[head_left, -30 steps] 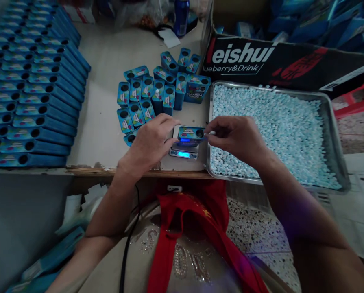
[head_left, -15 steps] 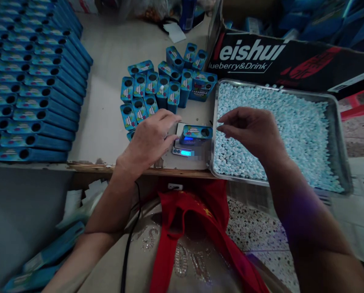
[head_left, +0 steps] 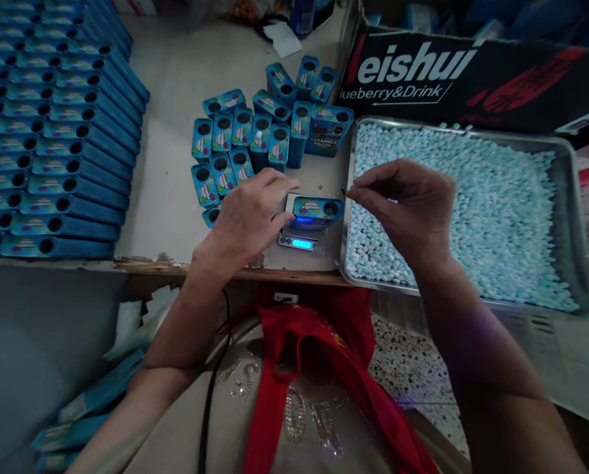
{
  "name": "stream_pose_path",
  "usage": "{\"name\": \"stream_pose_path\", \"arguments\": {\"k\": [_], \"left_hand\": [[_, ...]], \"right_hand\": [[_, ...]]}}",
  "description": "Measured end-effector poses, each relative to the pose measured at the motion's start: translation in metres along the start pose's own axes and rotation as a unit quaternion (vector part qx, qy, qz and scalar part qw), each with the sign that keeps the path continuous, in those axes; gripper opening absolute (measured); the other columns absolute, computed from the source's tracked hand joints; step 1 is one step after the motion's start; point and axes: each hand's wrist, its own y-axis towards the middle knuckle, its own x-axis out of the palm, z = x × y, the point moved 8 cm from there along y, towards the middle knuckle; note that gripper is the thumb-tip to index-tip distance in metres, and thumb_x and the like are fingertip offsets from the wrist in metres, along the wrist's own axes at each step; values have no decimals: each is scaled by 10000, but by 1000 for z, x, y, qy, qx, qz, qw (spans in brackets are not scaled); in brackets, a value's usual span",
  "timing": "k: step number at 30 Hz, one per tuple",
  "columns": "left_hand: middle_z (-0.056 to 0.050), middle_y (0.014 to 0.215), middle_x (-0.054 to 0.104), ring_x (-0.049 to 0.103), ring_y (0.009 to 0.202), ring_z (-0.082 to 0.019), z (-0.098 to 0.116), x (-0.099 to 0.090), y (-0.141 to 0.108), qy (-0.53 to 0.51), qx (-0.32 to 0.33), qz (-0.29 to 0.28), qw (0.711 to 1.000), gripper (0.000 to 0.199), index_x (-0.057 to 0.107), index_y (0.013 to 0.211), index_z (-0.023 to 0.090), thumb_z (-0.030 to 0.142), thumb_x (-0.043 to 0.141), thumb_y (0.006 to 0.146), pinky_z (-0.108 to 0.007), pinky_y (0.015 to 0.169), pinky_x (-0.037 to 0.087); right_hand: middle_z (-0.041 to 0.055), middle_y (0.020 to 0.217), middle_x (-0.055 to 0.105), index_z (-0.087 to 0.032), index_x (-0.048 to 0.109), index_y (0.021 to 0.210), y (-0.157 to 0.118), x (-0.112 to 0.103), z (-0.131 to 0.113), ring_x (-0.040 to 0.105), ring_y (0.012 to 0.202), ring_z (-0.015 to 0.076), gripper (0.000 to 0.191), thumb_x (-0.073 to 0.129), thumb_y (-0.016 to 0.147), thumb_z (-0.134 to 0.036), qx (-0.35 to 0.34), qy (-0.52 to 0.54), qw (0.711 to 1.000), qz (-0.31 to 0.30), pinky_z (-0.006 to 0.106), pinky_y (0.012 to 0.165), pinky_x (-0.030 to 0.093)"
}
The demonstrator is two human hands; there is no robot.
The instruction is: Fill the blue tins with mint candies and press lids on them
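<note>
at frame centre, blue oblong printed box (head_left: 318,207) on silver-topped electronic scale (head_left: 301,243), weighing apparently unfinished; left hand (head_left: 251,214) wide; right hand (head_left: 412,204) narrow, hold unclear; pale-blue oval pellets (head_left: 491,204) plentiful.

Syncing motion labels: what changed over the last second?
The right hand drew back rightward from the holed end of the blue rectangular box; it's now over the left part of the shallow silver metal tray of pale-blue pellets. The pale piece at its fingertips earlier no longer shows. Unchanged: box on the small digital scale with lit blue display, left hand by its left end.
</note>
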Motion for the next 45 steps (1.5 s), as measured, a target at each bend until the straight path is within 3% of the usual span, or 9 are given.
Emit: {"name": "stream_pose_path", "arguments": {"k": [14, 20, 26, 30, 34, 36, 38, 42, 45], "left_hand": [[-106, 1455, 725, 700, 1360, -335, 4, -1, -3, 18, 11, -17, 1000, 552, 701, 1438, 227, 75, 758, 911, -504, 1182, 590], [-148, 1438, 741, 715, 1344, -331, 11, 11, 7, 43, 29, -7, 999, 561, 685, 1444, 165, 137, 856, 911, -516, 1184, 598], [41, 1380, 800, 763, 1306, -169, 57, 30, 14, 159, 66, -83, 982, 271, 725, 1389, 286, 348, 638, 1140, -220, 1119, 593], [77, 1365, 807, 755, 1297, -77, 65, -4, 24, 166, 53, -88, 981, 279, 679, 1436, 323, 332, 541, 1193, -137, 1083, 578], [44, 1549, 711, 669, 1416, -89, 8, -102, 60, 144, 1, 32, 989, 317, 573, 1503, 238, 312, 555, 1195, -231, 1251, 531], [57, 1571, 674, 630, 1411, -93, -51, -153, 88, 186, -40, 84, 978, 301, 564, 1474, 219, 307, 579, 1186, -280, 1275, 514], [92, 1531, 677, 591, 1329, -60, -123, -185, 118, 243, -94, 58, 964, 285, 548, 1462, 226, 318, 575, 1193, -253, 1243, 495], [125, 1159, 735, 497, 982, -28, -252, -208, 163, 243, -140, 26, 960, 257, 597, 1336, 159, 374, 529, 1214, -193, 985, 497], [131, 932, 691, 441, 853, -28, -310, -194, 168, 222, -126, 22, 967, 369, 630, 1172, 130, 494, 573, 1176, -176, 829, 447]], "right_hand": [[31, 960, 825, -295, 818, 939, -4, 13, 5, 770, 840, 234, 69, 829, 924, -361, 20, -41, 998, -50, 406, 756, 644], [42, 939, 834, -308, 782, 921, -7, -19, 32, 776, 854, 272, 137, 771, 951, -441, 50, -46, 996, 58, 441, 763, 620], [159, 993, 824, -412, 715, 821, -21, -44, 85, 764, 894, 392, 198, 744, 937, -570, 127, -140, 979, 76, 563, 845, 544], [136, 1008, 793, -539, 692, 831, -27, -45, 111, 729, 862, 434, 185, 678, 925, -698, 163, -136, 974, 79, 612, 846, 482], [139, 897, 757, -671, 731, 870, -27, -38, 108, 708, 808, 461, 62, 671, 881, -681, 101, -169, 978, 68, 594, 735, 409], [140, 877, 753, -713, 735, 950, -25, -31, 105, 727, 848, 468, 115, 648, 902, -656, 62, -185, 979, 60, 587, 716, 428], [135, 870, 752, -711, 726, 1016, -23, -25, 105, 740, 878, 471, 152, 620, 932, -643, 37, -205, 976, 56, 584, 705, 466], [111, 867, 771, -573, 746, 1079, -20, -23, 120, 776, 833, 429, 190, 595, 976, -623, 17, -256, 964, 71, 536, 659, 520], [87, 866, 809, -372, 796, 1101, -21, -28, 138, 803, 778, 367, 310, 610, 987, -592, 4, -303, 950, 81, 461, 628, 544]]}}
